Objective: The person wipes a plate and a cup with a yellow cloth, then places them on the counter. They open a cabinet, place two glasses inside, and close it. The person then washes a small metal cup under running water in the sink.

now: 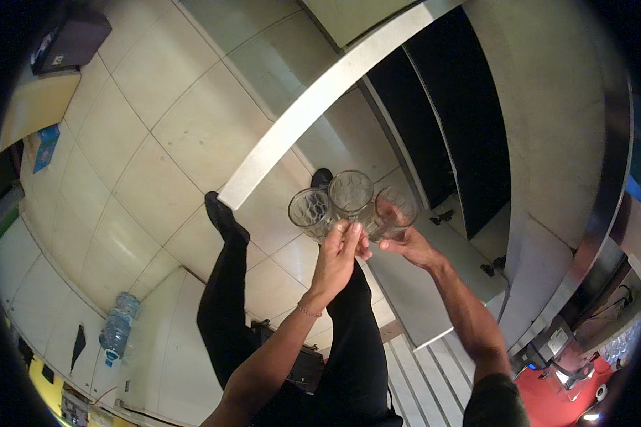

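Three dimpled clear-glass mugs are bunched together in front of me above the floor, rims facing up towards me: a left mug (309, 209), a middle mug (351, 191) and a right mug (396, 209). My left hand (337, 259) grips at the near side of the cluster, where the mugs come together; its fingers hide what they hold, probably the handles. Around the right mug curls my right hand (414, 250), with its fingers seen through the glass and its thumb on the near side. All three mugs look empty.
An open cabinet (448, 107) with a dark inside stands at right, below a counter. The white edge of a panel (320, 112) crosses ahead. On the tiled floor (181, 139), a plastic water bottle (118, 328) lies at left. A red surface (561, 381) holds devices at lower right.
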`<state>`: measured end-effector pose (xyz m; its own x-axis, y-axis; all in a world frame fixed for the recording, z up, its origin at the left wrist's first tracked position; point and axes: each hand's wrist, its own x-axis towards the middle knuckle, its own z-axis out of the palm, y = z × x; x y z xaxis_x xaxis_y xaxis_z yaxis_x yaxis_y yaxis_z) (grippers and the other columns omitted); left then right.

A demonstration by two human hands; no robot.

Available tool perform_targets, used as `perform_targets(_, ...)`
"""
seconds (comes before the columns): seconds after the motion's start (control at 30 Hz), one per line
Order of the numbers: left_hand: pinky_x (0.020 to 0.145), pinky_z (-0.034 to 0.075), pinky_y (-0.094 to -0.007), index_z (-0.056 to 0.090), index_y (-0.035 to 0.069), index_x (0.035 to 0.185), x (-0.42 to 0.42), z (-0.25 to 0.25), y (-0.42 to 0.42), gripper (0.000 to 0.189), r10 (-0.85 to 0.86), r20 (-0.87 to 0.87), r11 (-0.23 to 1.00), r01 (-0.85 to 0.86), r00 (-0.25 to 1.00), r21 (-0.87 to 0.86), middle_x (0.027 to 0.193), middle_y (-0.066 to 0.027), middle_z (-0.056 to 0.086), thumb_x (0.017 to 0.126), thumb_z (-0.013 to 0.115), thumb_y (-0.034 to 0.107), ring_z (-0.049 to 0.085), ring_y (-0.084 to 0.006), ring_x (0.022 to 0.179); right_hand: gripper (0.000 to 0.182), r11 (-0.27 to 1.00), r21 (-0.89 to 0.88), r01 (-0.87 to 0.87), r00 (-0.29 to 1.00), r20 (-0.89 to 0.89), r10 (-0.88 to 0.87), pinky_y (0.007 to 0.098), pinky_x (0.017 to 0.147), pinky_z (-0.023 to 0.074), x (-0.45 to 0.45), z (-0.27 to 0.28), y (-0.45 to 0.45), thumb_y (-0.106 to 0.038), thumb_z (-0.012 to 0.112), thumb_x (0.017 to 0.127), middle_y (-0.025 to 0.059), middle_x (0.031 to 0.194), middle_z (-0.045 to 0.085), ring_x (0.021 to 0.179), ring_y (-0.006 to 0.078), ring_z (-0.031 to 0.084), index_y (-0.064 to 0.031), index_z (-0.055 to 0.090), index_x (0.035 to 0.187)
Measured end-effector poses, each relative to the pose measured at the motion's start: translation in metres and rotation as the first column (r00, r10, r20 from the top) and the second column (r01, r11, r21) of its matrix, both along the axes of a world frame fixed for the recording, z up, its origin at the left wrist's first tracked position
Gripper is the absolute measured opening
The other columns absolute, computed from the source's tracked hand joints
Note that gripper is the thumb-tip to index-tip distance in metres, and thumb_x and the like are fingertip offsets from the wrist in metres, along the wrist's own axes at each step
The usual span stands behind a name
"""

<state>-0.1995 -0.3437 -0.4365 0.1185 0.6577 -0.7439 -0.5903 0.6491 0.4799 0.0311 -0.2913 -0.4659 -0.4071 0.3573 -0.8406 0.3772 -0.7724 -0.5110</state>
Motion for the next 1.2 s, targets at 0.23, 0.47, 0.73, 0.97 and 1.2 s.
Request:
perform_targets(0.23, 0.067, 0.052, -0.0284, 0.056, 0.002, 0.11, 0.03, -0.039, 0.052, 0.031, 0.08, -0.095, 0.995, -0.074, 0.992, 0.068, 0.098, -0.0096, 0.069, 0.111, 0.049, 0.032, 0.071, -0.0167, 0.076, 0.092, 0.849, 0.323, 0.418, 0.903, -0.253, -0.348, 0.052, 0.114, 0.0419, 0.026, -0.011, 0.043, -0.05, 0.085, 0.08, 0.0149, 0.144, 0.056, 0.139, 0.0341, 0.05, -0.0083, 0.043, 0.15)
perform_targets(0.47, 0.064, 0.05, -0.0263, 0.058, 0.004, 0.109, -0.013, -0.105, 0.053, 0.03, -0.228, -0.264, 0.964, 0.256, 0.937, 0.078, 0.092, -0.0061, 0.069, 0.11, 0.05, 0.033, 0.067, -0.0123, 0.072, 0.07, 0.543, 0.605, 0.583, 0.709, -0.051, -0.704, 0.0412, 0.078, 0.0586, 0.085, -0.036, 0.152, -0.042, 0.079, 0.089, 0.0126, 0.113, 0.066, 0.093, 0.0276, 0.07, -0.0054, 0.047, 0.139)
perform_targets(0.73, 0.057, 0.047, -0.0244, 0.062, 0.005, 0.107, -0.003, -0.16, 0.054, 0.033, -0.367, -0.258, 0.922, 0.386, 0.894, 0.026, 0.094, -0.0068, 0.073, 0.11, 0.05, 0.036, 0.065, -0.0096, 0.067, 0.082, 0.182, 0.963, -0.199, 0.586, 0.266, -0.765, 0.0405, 0.104, 0.0466, 0.125, -0.077, 0.212, -0.043, 0.081, 0.087, 0.0213, 0.121, 0.062, 0.121, 0.0318, 0.06, -0.0017, 0.04, 0.146)
perform_targets(0.97, 0.087, 0.053, -0.0415, 0.073, 0.001, 0.099, 0.009, -0.186, 0.11, 0.04, -0.447, -0.604, 0.698, 0.68, 0.66, 0.226, 0.1, -0.0177, 0.074, 0.104, 0.057, 0.037, 0.07, -0.0344, 0.097, 0.071, 0.066, 0.666, -0.743, 0.431, 0.551, -0.714, 0.0439, 0.117, 0.0369, 0.242, -0.082, 0.287, -0.04, 0.077, 0.091, 0.0222, 0.147, 0.054, 0.135, 0.0365, 0.051, -0.0001, 0.052, 0.143)
perform_targets(1.2, 0.075, 0.052, -0.0363, 0.073, 0.003, 0.099, 0.006, -0.23, 0.155, 0.034, -0.381, -0.707, 0.591, 0.745, 0.596, 0.31, 0.09, -0.0116, 0.075, 0.105, 0.057, 0.033, 0.068, -0.0238, 0.077, 0.051, 0.204, 0.619, -0.759, 0.288, 0.599, -0.747, 0.044, 0.11, 0.0416, 0.256, -0.09, 0.32, -0.032, 0.071, 0.095, 0.0199, 0.135, 0.061, 0.126, 0.0338, 0.057, -0.0041, 0.059, 0.135)
